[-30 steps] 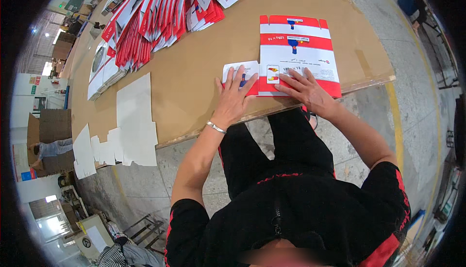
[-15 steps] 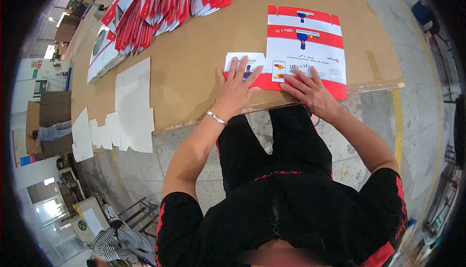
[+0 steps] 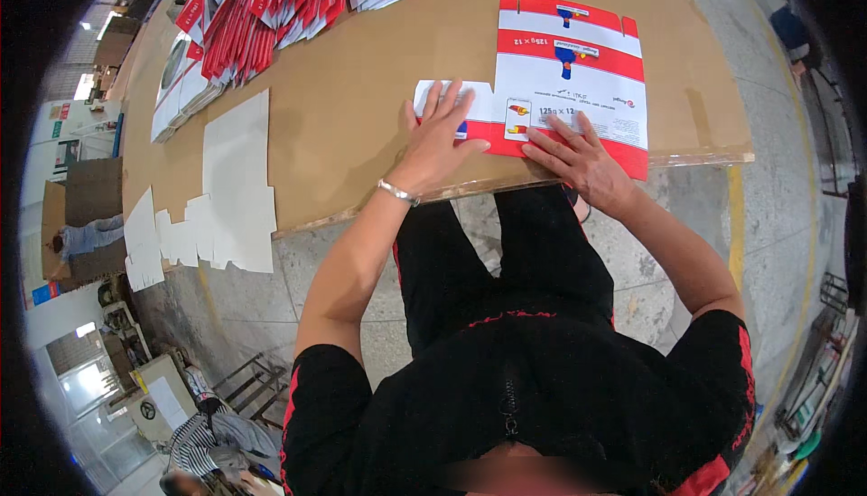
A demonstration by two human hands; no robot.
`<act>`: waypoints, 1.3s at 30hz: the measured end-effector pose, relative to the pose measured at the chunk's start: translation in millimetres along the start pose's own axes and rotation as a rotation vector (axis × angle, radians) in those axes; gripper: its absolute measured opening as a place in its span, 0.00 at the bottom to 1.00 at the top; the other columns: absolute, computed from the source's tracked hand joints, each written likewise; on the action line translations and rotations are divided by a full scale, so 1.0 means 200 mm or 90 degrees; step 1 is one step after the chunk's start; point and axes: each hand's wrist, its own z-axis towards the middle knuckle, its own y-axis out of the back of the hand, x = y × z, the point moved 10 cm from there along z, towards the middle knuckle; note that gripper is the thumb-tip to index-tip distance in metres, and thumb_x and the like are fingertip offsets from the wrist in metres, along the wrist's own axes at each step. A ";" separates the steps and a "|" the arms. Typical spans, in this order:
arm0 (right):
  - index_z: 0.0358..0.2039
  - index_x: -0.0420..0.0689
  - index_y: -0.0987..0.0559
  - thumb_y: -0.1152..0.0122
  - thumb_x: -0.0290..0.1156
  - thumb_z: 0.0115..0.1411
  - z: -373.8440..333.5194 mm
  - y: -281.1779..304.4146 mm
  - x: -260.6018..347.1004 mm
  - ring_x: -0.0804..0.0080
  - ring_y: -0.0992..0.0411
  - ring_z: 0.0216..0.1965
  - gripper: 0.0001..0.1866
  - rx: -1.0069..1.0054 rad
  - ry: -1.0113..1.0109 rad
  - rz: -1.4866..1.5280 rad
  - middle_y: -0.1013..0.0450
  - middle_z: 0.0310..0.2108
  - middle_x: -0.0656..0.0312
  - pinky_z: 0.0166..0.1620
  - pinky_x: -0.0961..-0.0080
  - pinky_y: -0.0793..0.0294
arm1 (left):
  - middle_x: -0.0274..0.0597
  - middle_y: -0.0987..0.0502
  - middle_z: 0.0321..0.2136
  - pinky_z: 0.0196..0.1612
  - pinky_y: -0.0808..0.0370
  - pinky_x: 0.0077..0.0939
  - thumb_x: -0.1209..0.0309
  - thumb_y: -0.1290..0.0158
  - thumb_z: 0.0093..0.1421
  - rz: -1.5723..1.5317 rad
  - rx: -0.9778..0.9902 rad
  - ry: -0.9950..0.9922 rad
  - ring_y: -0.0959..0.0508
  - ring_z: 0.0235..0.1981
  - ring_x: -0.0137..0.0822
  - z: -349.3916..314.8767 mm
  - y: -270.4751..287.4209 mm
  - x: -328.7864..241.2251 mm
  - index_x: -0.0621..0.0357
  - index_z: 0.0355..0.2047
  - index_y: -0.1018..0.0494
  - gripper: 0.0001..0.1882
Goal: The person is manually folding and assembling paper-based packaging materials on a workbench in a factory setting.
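A flat red-and-white printed carton blank (image 3: pixel 578 72) lies near the table's front edge. My left hand (image 3: pixel 438 139) rests on its narrow left flap, fingers stretched out and the thumb pointing right over the red strip. Fingers spread, my right hand (image 3: pixel 582 164) presses down on the lower part of the wide panel, beside a small boxed picture. Both hands are open and grip nothing. Parts of the flap and of the lower red band are hidden under them.
The brown cardboard-covered table (image 3: pixel 361 126) holds a large heap of folded red-and-white cartons (image 3: pixel 271 9) at the far left. Plain white die-cut sheets (image 3: pixel 237 180) lie at its left edge, partly overhanging. Another person (image 3: pixel 212 442) in stripes is at the lower left.
The view has shifted slightly, so the table things sit a little higher in it. My left hand has slid slightly farther up the flap; my right hand stays on the panel.
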 end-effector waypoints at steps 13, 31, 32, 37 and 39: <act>0.60 0.38 0.38 0.40 0.42 0.62 -0.58 -0.18 0.16 0.71 0.28 0.48 0.32 -0.084 -0.526 1.156 0.28 0.51 0.55 0.51 0.69 0.29 | 0.56 0.48 0.66 0.66 0.45 0.35 0.64 0.43 0.60 -0.748 -0.106 0.146 0.46 0.67 0.42 0.04 -0.15 -0.25 0.66 0.66 0.52 0.42; 0.51 0.42 0.23 0.34 0.37 0.53 0.60 -0.19 -2.09 0.72 0.24 0.25 0.25 -0.218 -0.572 0.472 0.22 0.26 0.54 0.32 0.74 0.25 | 0.43 0.66 0.71 0.58 0.59 0.80 0.52 0.31 0.39 0.154 0.009 0.622 0.66 0.70 0.54 -1.48 0.60 1.05 0.45 0.70 0.59 0.63; 0.51 0.43 0.23 0.33 0.38 0.53 0.64 -0.18 -2.21 0.74 0.26 0.24 0.25 -0.249 -0.597 0.379 0.22 0.26 0.56 0.30 0.74 0.26 | 0.43 0.67 0.71 0.57 0.60 0.82 0.51 0.31 0.38 0.090 0.034 0.652 0.66 0.70 0.54 -1.50 0.53 1.12 0.44 0.70 0.60 0.64; 0.56 0.36 0.29 0.33 0.42 0.53 0.85 -0.30 -2.14 0.63 0.22 0.33 0.33 -0.303 -0.628 0.514 0.21 0.35 0.48 0.36 0.66 0.24 | 0.55 0.45 0.65 0.63 0.38 0.39 0.77 0.43 0.53 0.154 -0.145 0.545 0.44 0.65 0.55 -1.72 0.53 1.19 0.58 0.64 0.43 0.37; 0.57 0.33 0.32 0.34 0.44 0.54 0.58 -0.10 -2.26 0.58 0.23 0.42 0.36 -0.442 -0.587 0.156 0.23 0.41 0.44 0.42 0.65 0.25 | 0.57 0.40 0.62 0.61 0.36 0.40 0.77 0.44 0.54 0.126 -0.173 0.528 0.39 0.62 0.55 -1.65 0.52 1.23 0.60 0.61 0.39 0.32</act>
